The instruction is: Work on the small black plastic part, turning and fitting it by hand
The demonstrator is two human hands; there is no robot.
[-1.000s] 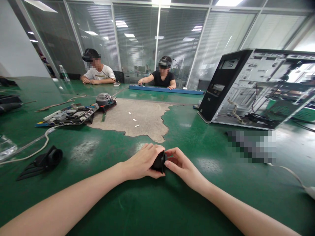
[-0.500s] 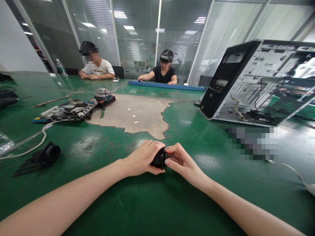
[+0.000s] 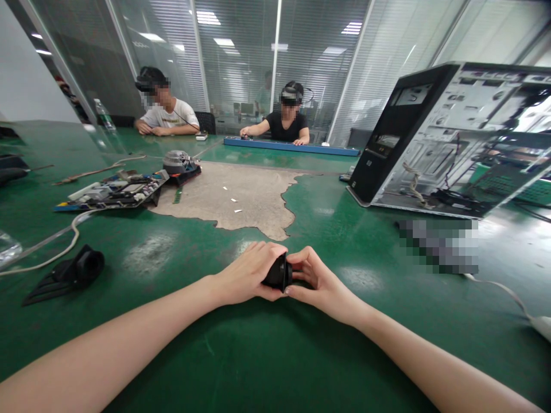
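Note:
A small black plastic part (image 3: 276, 275) with a flange and a round end facing right is held just above the green tabletop (image 3: 224, 367), near the middle of the view. My left hand (image 3: 243, 272) is closed around its left side, thumb and fingers on opposite sides. From the right, my right hand (image 3: 321, 281) grips the flanged end, index finger at the top and thumb at the bottom. My palms hide much of the part. Farther left lies a black plastic piece (image 3: 88, 267) with a round opening and slatted flat end.
An open computer case (image 3: 383, 137) stands at right. A circuit board (image 3: 124, 192) and a round cooler-like part (image 3: 176, 162) lie at left. A pixelated object (image 3: 439, 246) with a white cable lies right. Two people sit opposite, one behind a long blue bar (image 3: 288, 146).
The fingers of my right hand have spread from a pinch at the part's right side to its upper and lower edges. More of the round end shows. My left hand keeps its hold.

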